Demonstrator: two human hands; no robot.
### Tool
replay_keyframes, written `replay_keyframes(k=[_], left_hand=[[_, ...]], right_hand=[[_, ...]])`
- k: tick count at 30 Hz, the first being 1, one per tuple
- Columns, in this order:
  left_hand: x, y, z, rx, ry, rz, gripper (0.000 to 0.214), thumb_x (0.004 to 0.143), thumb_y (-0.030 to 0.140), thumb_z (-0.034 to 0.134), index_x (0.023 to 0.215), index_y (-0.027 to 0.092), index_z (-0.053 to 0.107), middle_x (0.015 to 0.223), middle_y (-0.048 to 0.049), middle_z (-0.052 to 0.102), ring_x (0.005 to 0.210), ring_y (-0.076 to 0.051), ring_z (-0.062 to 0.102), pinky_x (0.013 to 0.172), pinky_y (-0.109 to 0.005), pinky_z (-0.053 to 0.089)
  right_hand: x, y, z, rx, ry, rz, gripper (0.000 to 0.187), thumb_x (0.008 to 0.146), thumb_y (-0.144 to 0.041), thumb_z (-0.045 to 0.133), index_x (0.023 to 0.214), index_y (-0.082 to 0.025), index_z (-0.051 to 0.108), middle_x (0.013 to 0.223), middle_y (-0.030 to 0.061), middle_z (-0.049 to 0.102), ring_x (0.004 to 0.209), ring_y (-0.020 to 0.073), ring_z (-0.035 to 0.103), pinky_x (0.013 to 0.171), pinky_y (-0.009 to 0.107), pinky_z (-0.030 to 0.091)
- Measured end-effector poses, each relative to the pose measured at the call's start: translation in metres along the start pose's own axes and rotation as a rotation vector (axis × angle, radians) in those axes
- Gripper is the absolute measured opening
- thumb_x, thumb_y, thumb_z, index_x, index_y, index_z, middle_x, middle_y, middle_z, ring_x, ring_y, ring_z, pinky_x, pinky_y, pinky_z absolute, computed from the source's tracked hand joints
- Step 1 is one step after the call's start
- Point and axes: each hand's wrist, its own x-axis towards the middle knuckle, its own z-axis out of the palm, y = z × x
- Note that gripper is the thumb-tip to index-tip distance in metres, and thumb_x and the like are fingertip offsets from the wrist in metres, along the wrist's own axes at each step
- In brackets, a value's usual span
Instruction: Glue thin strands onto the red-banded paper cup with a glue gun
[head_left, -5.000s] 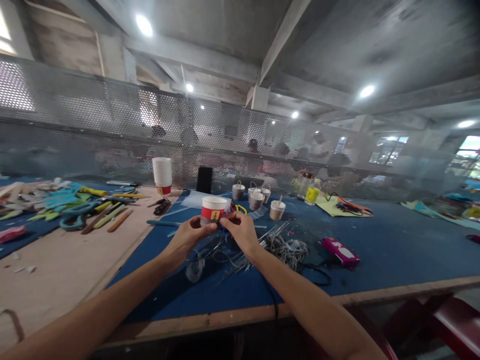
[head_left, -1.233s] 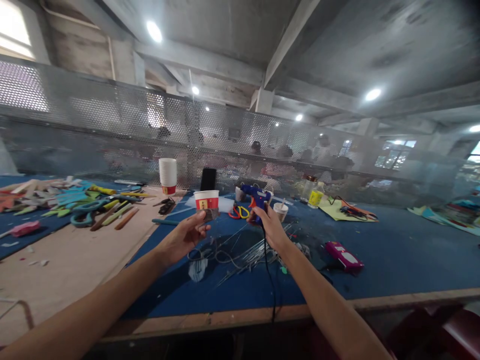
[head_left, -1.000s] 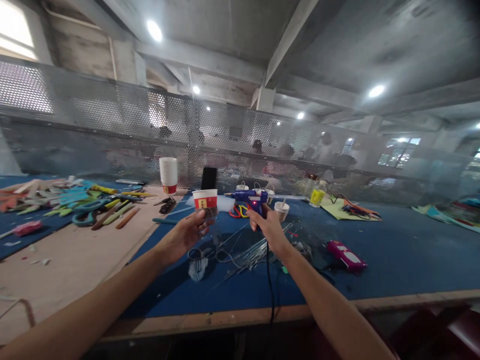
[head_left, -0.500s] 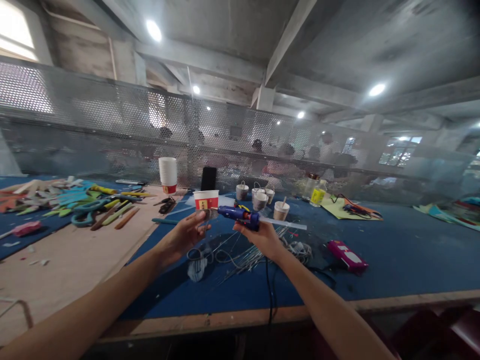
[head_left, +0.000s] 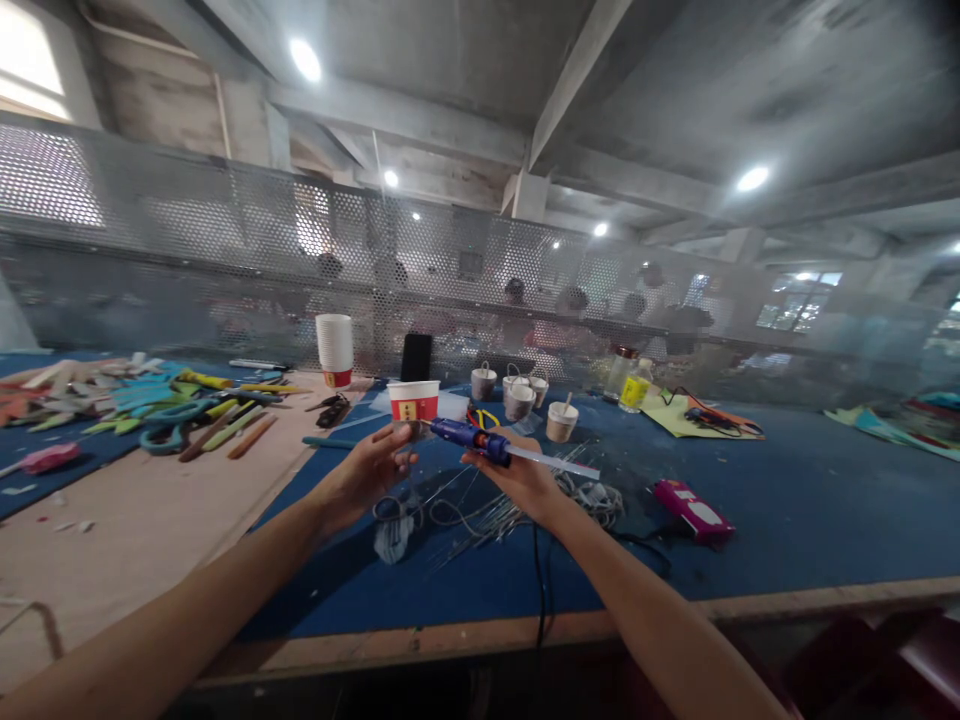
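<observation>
A white and red paper cup (head_left: 415,401) is held by its lower part in my left hand (head_left: 369,468), with the fingers closed around its base. Something greyish, perhaps cord, shows at the base, partly hidden by the fingers. My right hand (head_left: 525,482) grips a blue hot glue gun (head_left: 472,438), its nozzle pointing left at the lower part of the cup. A clear glue stick (head_left: 559,462) sticks out of the gun's back end. Below my left hand, a grey cord bundle (head_left: 393,540) lies on the blue table mat.
Wires and cord (head_left: 499,515) lie beneath my hands. Behind stand several small grey cups (head_left: 519,402), a phone (head_left: 417,358) and stacked paper cups (head_left: 335,350). Scissors (head_left: 176,422) and tools are left; a purple box (head_left: 694,510) is right. A black cable (head_left: 540,590) crosses the front edge.
The glue gun has tilted, its glue stick end dropping lower, and its nozzle has shifted slightly left and down along the cup. My left hand and the cup have barely moved.
</observation>
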Motion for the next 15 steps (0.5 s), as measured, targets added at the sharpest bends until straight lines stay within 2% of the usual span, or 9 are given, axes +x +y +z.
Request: replay_keyframes(k=[5,10,15], left_hand=[[0.0003,-0.0006,0.0001,0.001,-0.005,0.009,0.017,0.084,0.011,0.080,0.100,0.015,0.075,0.095,-0.0045,0.078,0.064,-0.010,0.072,0.057,-0.015,0.059],[-0.0001,0.0003,0.0040,-0.003,0.013,0.014,0.017,0.084,0.010,0.080,0.099,0.015,0.075,0.087,-0.0041,0.078,0.062,-0.011,0.072,0.056,-0.017,0.059],[-0.0015,0.0021,0.0075,0.006,0.019,0.019,0.018,0.082,0.009,0.081,0.098,0.014,0.076,0.088,-0.0035,0.078,0.060,-0.011,0.072,0.055,-0.016,0.059]], right_hand=[[-0.0001,-0.0003,-0.0026,-0.254,-0.050,-0.139,0.026,0.091,-0.049,0.072,0.096,-0.023,0.073,0.081,0.0052,0.072,0.083,0.0258,0.072,0.073,0.034,0.060],[0.0000,-0.0019,-0.0042,-0.390,-0.061,-0.167,0.028,0.096,-0.049,0.066,0.093,-0.021,0.070,0.082,0.0042,0.072,0.074,0.0221,0.069,0.067,0.030,0.052],[-0.0007,-0.0063,-0.0049,-0.456,-0.067,-0.184,0.028,0.097,-0.049,0.065,0.093,-0.021,0.069,0.079,0.0014,0.071,0.068,0.0174,0.065,0.062,0.025,0.045]])
